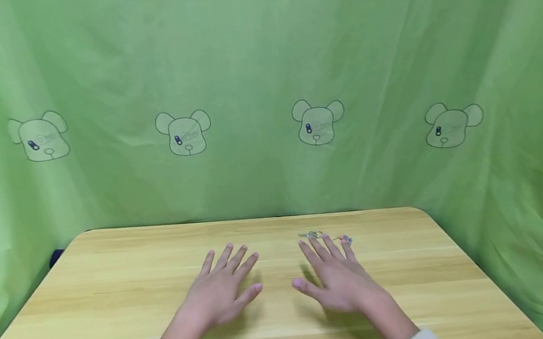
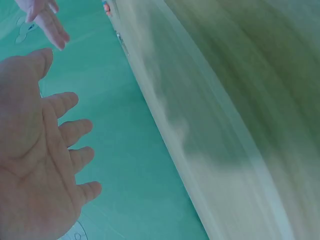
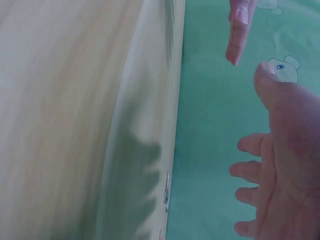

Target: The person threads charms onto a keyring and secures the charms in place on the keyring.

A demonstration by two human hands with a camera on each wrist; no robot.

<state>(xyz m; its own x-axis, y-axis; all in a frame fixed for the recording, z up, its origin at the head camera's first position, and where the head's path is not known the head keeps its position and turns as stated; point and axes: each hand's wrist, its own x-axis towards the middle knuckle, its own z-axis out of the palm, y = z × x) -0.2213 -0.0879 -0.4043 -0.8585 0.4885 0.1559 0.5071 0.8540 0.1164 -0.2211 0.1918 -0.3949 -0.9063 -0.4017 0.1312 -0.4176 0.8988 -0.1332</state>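
Both hands are held palm down above a wooden table, fingers straight and spread, nothing in either. My left hand point(image 1: 218, 294) is left of the middle, its palm facing the table top in the left wrist view. To its right, my right hand point(image 1: 341, 281) mirrors it, thumb pointing inward. Just beyond the right fingertips lies a small key point(image 1: 304, 235) on a metal ring point(image 1: 313, 234). A small colourful charm point(image 1: 346, 239) lies beside it, partly behind the little finger. Both hands cast shadows on the table, with a gap beneath the palms in the wrist views.
The light wooden table point(image 1: 88, 311) has rounded far corners. A green curtain point(image 1: 242, 34) printed with bear heads hangs close behind it and along both sides. A dark object point(image 1: 56, 257) shows past the table's far left edge.
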